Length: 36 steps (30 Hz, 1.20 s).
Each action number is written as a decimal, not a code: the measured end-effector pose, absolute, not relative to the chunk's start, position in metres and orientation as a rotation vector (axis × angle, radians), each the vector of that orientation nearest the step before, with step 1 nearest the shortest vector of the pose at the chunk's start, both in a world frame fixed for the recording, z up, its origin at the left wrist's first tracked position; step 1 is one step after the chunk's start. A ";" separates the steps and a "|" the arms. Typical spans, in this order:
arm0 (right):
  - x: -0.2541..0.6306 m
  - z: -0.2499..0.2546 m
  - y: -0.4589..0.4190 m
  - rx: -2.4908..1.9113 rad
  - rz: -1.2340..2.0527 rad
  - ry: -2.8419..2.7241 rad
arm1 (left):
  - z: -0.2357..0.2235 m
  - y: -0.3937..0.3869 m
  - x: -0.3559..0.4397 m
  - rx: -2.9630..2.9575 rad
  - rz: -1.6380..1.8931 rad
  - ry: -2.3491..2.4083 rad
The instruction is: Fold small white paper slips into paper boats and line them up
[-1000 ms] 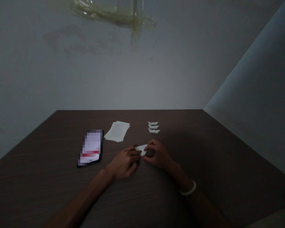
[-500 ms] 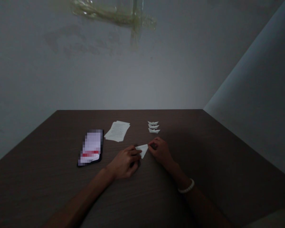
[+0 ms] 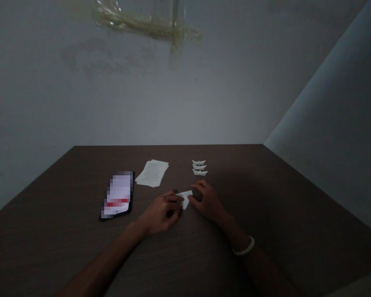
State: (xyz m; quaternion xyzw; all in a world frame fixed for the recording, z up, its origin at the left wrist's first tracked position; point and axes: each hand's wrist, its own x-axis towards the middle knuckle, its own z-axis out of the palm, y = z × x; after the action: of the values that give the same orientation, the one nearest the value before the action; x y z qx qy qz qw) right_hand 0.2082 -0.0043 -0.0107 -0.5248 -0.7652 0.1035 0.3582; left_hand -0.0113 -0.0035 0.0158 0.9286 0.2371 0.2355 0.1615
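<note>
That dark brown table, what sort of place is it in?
Probably a room indoors, maybe at home: the dark brown wood-grained table stands before a smudged grey wall, and a black-edged rectangular phone lies on it.

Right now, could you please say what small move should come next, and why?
Probably, the right hand should press along the right edge of the small white folded paper: its thumb sits at that edge, while the left hand lies on the left end.

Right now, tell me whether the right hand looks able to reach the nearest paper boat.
Probably yes: the nearest paper boat lies just beyond the right hand, with nothing visible blocking the way, though that hand's thumb appears to touch the folded paper.
</note>
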 end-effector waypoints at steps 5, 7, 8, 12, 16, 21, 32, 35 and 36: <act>0.207 -0.007 -0.010 -1.356 0.234 -2.107 | 0.008 0.001 -0.009 2.640 0.784 0.780; 0.207 -0.005 -0.011 -1.356 0.238 -2.118 | 0.005 0.003 -0.009 2.638 0.813 0.902; 0.206 -0.004 -0.011 -1.355 0.242 -2.123 | 0.004 0.004 -0.009 2.630 0.822 0.959; 0.207 -0.001 -0.012 -1.354 0.257 -2.139 | 0.004 0.004 -0.009 2.602 0.805 1.018; 0.206 0.000 -0.012 -1.356 0.259 -2.147 | 0.004 0.005 -0.009 2.580 0.802 0.999; 0.204 -0.001 -0.013 -1.370 0.267 -2.113 | 0.001 0.006 -0.010 2.568 0.819 0.997; 0.201 0.001 -0.016 -1.431 0.249 -2.097 | 0.000 0.005 -0.009 2.533 0.834 0.998; 0.202 0.000 -0.016 -1.443 0.218 -2.101 | 0.000 0.005 -0.009 2.520 0.838 0.999; 0.202 0.000 -0.015 -1.444 0.213 -2.101 | 0.001 0.005 -0.009 2.518 0.837 1.004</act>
State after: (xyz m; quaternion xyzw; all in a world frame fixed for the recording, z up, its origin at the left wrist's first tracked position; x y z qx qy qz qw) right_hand 0.2019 -0.0155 -0.0004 -0.5406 -0.7865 0.0798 0.2876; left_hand -0.0090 0.0054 0.0008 0.8774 0.3497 0.2915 0.1516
